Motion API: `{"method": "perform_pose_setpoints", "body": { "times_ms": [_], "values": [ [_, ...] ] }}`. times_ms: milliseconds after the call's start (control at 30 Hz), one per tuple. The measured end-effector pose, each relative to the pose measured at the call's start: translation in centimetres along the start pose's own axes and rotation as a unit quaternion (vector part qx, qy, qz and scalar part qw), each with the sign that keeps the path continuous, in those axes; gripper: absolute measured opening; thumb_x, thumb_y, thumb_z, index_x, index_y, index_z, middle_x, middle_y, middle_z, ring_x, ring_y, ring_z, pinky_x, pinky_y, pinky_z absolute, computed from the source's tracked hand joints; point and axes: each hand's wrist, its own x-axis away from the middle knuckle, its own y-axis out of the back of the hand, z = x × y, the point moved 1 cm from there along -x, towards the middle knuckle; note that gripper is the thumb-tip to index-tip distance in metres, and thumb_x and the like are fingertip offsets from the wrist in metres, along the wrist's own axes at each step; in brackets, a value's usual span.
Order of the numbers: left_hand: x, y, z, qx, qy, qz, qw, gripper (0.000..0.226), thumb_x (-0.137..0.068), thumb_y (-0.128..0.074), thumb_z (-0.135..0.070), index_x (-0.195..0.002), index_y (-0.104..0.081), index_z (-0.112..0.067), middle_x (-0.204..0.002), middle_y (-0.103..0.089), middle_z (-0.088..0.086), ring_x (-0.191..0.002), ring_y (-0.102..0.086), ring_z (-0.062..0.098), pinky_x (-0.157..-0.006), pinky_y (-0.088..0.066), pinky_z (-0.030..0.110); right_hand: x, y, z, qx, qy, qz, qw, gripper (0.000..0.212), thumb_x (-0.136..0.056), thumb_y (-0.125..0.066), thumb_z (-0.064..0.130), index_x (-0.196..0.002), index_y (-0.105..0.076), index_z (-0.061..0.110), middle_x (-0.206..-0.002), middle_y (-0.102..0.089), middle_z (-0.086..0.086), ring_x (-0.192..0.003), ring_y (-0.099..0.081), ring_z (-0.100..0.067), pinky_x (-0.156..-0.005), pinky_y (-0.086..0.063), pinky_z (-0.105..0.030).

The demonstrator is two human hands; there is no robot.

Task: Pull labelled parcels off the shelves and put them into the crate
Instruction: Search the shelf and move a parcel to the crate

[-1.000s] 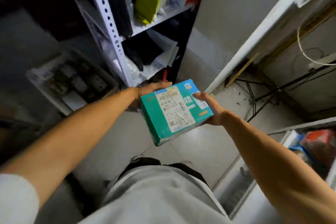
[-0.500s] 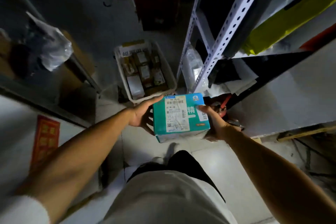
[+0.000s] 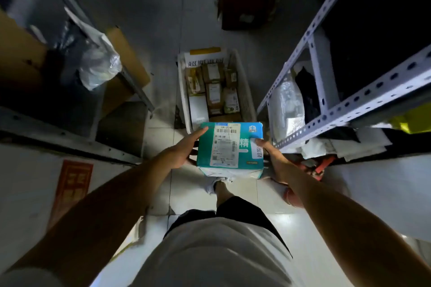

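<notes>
Teal cardboard parcel with white label (image 3: 229, 145) sits clasped between left hand (image 3: 184, 150) and right hand (image 3: 271, 155), white plastic crate (image 3: 245, 91) at twelve o'clock.

The teal parcel (image 3: 229, 145) covered the crate's (image 3: 245, 91) near end and most of both palms; print on its white label (image 3: 225, 144) was too blurred to read. The shelf rack (image 3: 349, 105) ran off the right edge, its upper bay black
</notes>
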Motion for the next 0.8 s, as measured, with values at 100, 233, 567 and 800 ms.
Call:
{"method": "perform_pose_setpoints", "body": {
  "times_ms": [100,233,567,800],
  "values": [
    [-3.0,0.8,-3.1,0.002,0.004,-0.042,0.999,0.044,-0.101,-0.041,-0.055,-0.116,-0.060,-0.019,-0.118,-0.066,0.015,-0.109,-0.064,0.035,-0.100,-0.049,0.056,-3.5,0.1,3.4,0.014,-0.010,0.007,1.000,0.075,-0.064,-0.068,0.070,-0.117,-0.065,0.017,-0.115,-0.068,-0.016,-0.105,-0.065,-0.034,-0.086,-0.055,-0.048],
    [-7.0,1.8,-6.3,0.007,0.012,-0.057,0.998,0.024,-0.103,-0.043,-0.039,-0.107,-0.060,-0.023,-0.110,-0.066,0.010,-0.104,-0.063,0.033,-0.096,-0.050,0.052,-8.3,0.7,7.1,0.007,-0.004,0.018,1.000,0.038,-0.087,-0.061,0.054,-0.105,-0.062,0.020,-0.106,-0.065,-0.012,-0.106,-0.062,-0.034,-0.102,-0.045,-0.059],
    [-17.1,6.3,-7.7,0.058,0.099,-0.060,0.992,0.018,-0.099,-0.054,-0.021,-0.114,-0.063,-0.023,-0.101,-0.070,0.013,-0.095,-0.064,0.029,-0.086,-0.047,0.044,-19.3,-0.6,8.4,-0.078,-0.072,0.013,0.994,0.090,-0.058,-0.082,0.073,-0.132,-0.062,0.026,-0.128,-0.068,-0.015,-0.113,-0.066,-0.034,-0.101,-0.051,-0.057],
    [-24.7,11.8,-8.7,0.058,0.156,-0.012,0.986,0.048,-0.099,-0.055,-0.017,-0.144,-0.047,-0.033,-0.123,-0.068,0.009,-0.117,-0.062,0.029,-0.099,-0.049,0.057,-27.0,-3.6,8.9,-0.126,-0.107,-0.028,0.986,0.076,-0.064,-0.079,0.073,-0.127,-0.062,0.035,-0.129,-0.067,-0.015,-0.120,-0.060,-0.045,-0.106,-0.039,-0.071]
  ]
}}
